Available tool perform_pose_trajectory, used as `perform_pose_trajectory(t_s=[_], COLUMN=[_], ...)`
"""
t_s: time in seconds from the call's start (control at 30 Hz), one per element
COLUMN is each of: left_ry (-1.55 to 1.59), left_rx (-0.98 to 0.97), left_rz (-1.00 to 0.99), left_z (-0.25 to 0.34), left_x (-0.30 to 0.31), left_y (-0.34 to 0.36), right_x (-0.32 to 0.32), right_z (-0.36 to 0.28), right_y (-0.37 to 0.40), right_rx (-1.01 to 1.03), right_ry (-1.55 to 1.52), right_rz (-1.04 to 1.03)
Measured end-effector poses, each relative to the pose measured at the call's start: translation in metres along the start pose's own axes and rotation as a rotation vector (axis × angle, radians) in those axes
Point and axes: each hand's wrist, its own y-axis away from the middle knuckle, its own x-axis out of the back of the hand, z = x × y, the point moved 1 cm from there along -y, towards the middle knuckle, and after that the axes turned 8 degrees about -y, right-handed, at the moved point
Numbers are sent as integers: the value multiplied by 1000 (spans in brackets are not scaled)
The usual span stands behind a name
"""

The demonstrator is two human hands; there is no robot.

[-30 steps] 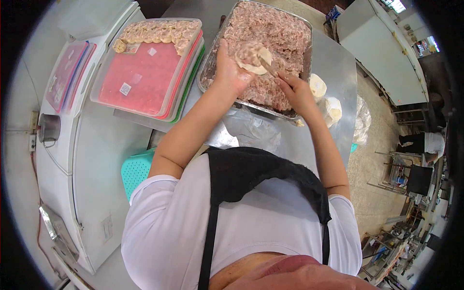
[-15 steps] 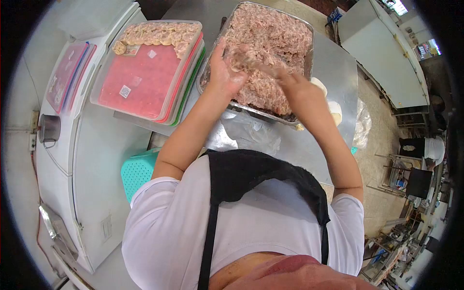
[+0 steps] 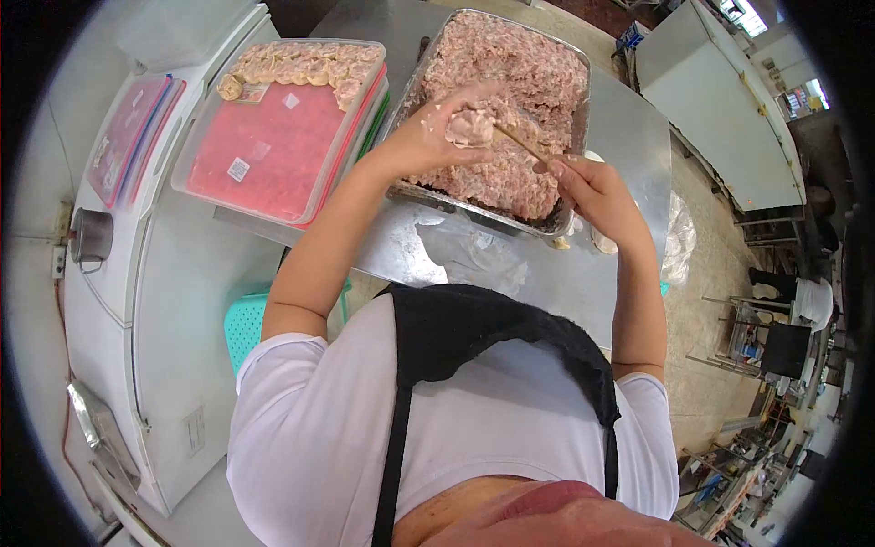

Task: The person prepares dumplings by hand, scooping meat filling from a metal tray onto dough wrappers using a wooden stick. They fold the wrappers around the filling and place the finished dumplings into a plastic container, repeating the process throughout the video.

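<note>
My left hand (image 3: 428, 137) is cupped around a dumpling (image 3: 469, 129) with pinkish filling on top, held above the meat. Between the thumb and fingers of my right hand (image 3: 591, 190) is a thin brown stick (image 3: 522, 142), its far end at the dumpling. Under both hands lies a deep metal tray (image 3: 474, 215) heaped with pale pink ground meat (image 3: 510, 56). To the left, a clear plastic container (image 3: 187, 173) has rows of filled dumplings (image 3: 305, 64) along its far side, over a pink-red bottom.
The steel table (image 3: 638, 137) carries the tray, a crumpled plastic bag (image 3: 483, 260) near its front edge, and pale round pieces (image 3: 602, 242) partly hidden beside the tray. A white freezer (image 3: 196, 301) stands left, with a turquoise basket (image 3: 244, 330) beside it.
My right hand has drawn back toward me and right, and the stick now shows sharply. My left hand has turned and moved over the meat, bringing the dumpling into clear view.
</note>
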Motion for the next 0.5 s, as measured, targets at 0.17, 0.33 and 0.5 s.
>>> perform_pose_trajectory(t_s=[0.17, 0.33, 0.5], left_ry=[252, -143, 63], left_rx=[265, 113, 505], left_rz=[-568, -495, -279], left_z=[0, -13, -41], left_x=[7, -12, -37], left_y=[-4, 6, 29], right_x=[-18, -17, -31], right_z=[14, 62, 25], right_y=[1, -17, 6], right_rx=[221, 211, 340], right_ry=[39, 116, 531], right_rz=[24, -10, 344])
